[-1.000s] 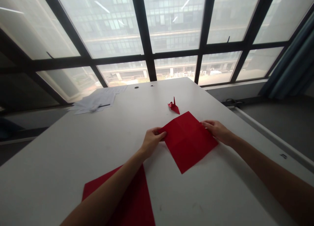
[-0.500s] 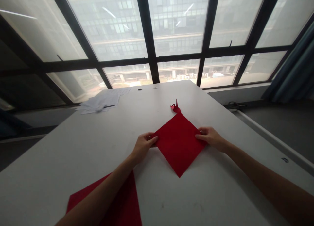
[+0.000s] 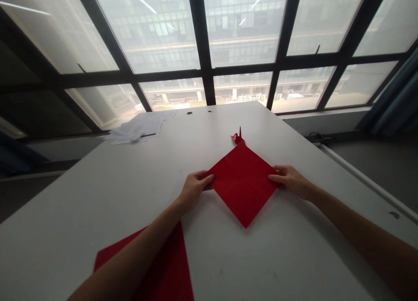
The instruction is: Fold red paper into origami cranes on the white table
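"Where is the red sheet (image 3: 244, 183)?"

"Just right of centre in the frame, diamond-wise, below the folded red crane (image 3: 240, 141)."

"And the hands?"

"The left hand (image 3: 193, 188) pinches its left corner; the right hand (image 3: 290, 180) pinches the right corner. Other red paper (image 3: 173, 266) lies at lower left."

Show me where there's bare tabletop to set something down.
Bare white table: between the papers and the left hand, and at the near side between the near red sheet and the right forearm. Crowded: the middle, where the red square overlaps the crane in view, and under the left forearm.
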Demonstrator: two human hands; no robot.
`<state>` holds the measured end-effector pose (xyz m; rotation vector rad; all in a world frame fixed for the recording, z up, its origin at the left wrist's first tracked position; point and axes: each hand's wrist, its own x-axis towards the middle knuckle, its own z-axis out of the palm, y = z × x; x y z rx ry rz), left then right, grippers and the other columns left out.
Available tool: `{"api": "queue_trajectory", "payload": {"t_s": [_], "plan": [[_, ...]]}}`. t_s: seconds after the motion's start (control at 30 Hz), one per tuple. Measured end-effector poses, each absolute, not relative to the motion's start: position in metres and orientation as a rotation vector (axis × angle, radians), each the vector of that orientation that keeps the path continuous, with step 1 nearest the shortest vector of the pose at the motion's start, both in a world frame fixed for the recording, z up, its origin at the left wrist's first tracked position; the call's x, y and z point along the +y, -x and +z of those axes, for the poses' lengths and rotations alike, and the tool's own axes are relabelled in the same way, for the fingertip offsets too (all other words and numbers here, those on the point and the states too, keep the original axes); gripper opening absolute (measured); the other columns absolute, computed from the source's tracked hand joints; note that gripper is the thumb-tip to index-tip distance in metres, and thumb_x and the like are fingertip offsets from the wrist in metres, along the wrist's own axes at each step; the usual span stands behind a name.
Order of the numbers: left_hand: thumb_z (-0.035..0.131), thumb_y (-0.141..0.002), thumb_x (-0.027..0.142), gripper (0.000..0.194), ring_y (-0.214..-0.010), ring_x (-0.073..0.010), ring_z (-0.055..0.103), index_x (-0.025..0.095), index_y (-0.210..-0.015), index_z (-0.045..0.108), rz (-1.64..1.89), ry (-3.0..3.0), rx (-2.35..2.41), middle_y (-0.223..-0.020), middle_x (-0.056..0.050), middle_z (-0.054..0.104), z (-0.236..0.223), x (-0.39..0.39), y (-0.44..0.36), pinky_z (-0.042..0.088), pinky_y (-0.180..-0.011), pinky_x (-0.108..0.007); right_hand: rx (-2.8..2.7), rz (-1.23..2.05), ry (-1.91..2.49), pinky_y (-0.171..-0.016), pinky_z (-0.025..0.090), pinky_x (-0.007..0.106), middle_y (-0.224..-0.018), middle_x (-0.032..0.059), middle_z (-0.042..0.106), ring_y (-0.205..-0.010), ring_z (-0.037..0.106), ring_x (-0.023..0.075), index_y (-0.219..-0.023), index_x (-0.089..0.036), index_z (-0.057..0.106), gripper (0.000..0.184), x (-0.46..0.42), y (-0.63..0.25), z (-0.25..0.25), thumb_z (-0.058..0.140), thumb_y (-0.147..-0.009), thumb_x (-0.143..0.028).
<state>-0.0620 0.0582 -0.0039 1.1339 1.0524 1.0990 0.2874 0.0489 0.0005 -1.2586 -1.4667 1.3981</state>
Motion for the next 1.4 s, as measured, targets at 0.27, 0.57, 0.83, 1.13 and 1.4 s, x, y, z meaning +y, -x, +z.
{"api": "queue_trajectory", "payload": {"t_s": [0.27, 0.57, 0.83, 1.13, 1.4], "plan": [[0.081, -0.075, 0.039, 0.039, -0.082, -0.0202, 0.07, 0.01, -0.101, 0.076, 1.054, -1.129, 1.073, -0.091, -0.01, 0.075, -0.003, 0.058, 0.063, 0.059, -0.076, -0.031, -1.421, 1.424, 1.24, -0.055, 0.048, 0.024, -0.089, 0.0073, 0.075, -0.072, 0.067, 0.0189, -0.107, -0.016, 0.071, 0.041, 0.049, -0.286, -0.002, 0.076, -0.077, -0.044], [0.081, -0.075, 0.038, 0.037, -0.08, -0.0176, 0.069, 0.01, -0.099, 0.076, 1.031, -1.146, 1.087, -0.093, -0.01, 0.075, -0.006, 0.06, 0.066, 0.058, -0.073, -0.028, -1.367, 1.456, 1.211, -0.063, 0.052, 0.028, -0.09, 0.0071, 0.075, -0.079, 0.068, 0.0213, -0.108, -0.017, 0.072, 0.04, 0.051, -0.285, -0.003, 0.077, -0.077, -0.041], [0.082, -0.075, 0.036, 0.041, -0.08, -0.017, 0.07, 0.011, -0.107, 0.072, 1.051, -1.158, 1.086, -0.096, -0.01, 0.075, -0.003, 0.059, 0.064, 0.059, -0.072, -0.027, -1.34, 1.458, 1.2, -0.057, 0.05, 0.024, -0.093, 0.0074, 0.074, -0.071, 0.066, 0.0161, -0.107, -0.016, 0.07, 0.035, 0.053, -0.287, -0.007, 0.074, -0.08, -0.038], [0.062, -0.087, 0.034, 0.047, -0.07, -0.0167, 0.066, 0.018, -0.131, 0.059, 1.038, -1.508, 1.25, -0.082, -0.004, 0.071, 0.002, 0.055, 0.058, 0.058, -0.068, -0.033, -1.394, 1.26, 1.248, -0.058, 0.054, 0.027, -0.091, 0.0057, 0.075, -0.074, 0.069, 0.0206, -0.13, -0.022, 0.055, 0.051, 0.05, -0.283, -0.004, 0.07, -0.083, -0.037], [0.059, -0.091, 0.024, 0.03, -0.122, -0.0283, 0.055, 0.026, -0.119, 0.069, 0.916, -2.505, 1.418, -0.13, -0.009, 0.061, 0.0, 0.043, 0.05, 0.042, -0.106, -0.049, -2.008, 0.341, 1.407, -0.09, 0.052, 0.044, -0.114, 0.0111, 0.068, -0.102, 0.064, 0.0284, -0.122, -0.02, 0.064, 0.037, 0.049, -0.279, -0.006, 0.059, -0.086, -0.02]]}}
